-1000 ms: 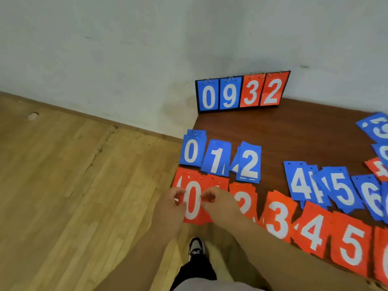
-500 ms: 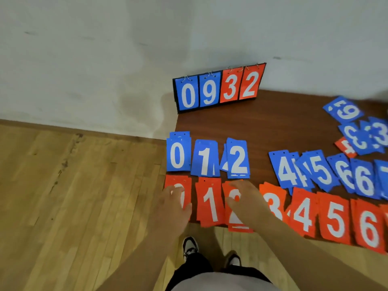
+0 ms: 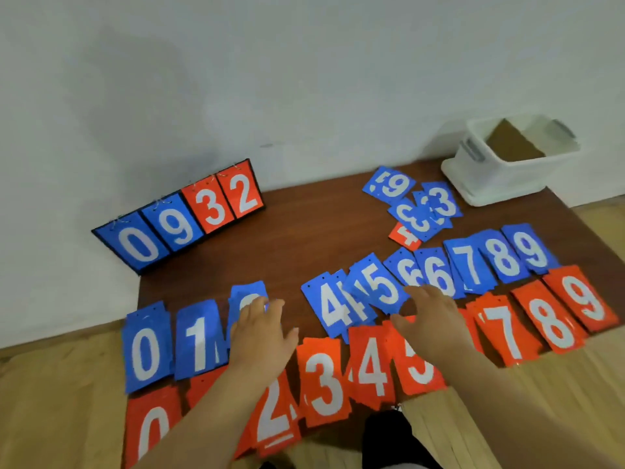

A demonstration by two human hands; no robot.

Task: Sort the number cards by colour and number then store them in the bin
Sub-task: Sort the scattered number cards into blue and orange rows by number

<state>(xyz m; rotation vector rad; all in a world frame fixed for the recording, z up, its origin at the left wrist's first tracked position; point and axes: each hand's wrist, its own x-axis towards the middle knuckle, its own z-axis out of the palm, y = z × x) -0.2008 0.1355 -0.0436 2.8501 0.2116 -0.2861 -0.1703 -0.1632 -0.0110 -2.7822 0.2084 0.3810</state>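
Number cards (image 3: pixel 372 367) cover the brown table (image 3: pixel 304 238) in two rows that run toward the white bin (image 3: pixel 507 174). The red row (image 3: pixel 324 384) lies nearest the person, with its 0 at the end farthest from the bin and its 9 at the end closest to it. Just beyond, the blue row (image 3: pixel 145 350) runs the same way, 0 farthest from the bin and 9 nearest.

The left hand (image 3: pixel 260 336) is spread flat, fingers straight, over the blue 2 card (image 3: pixel 248 292) and holds nothing. The right hand (image 3: pixel 433 319) is loosely spread too — palm down, gripping nothing — where the blue 5 (image 3: pixel 382 286), the blue 6 stack (image 3: pixel 436 272) and the red 5 overlap. Whether it touches them I cannot tell.

Past the blue row, just before the bin, lies a loose heap (image 3: pixel 443 201) of blue 3s, a blue 9 and a red 4. Well apart from the bin, against the wall, a scoreboard (image 3: pixel 182 225) stands reading 0 9 3 2. The bin itself sits at the table's far corner — a brown cardboard sheet (image 3: pixel 514 145) lies inside.
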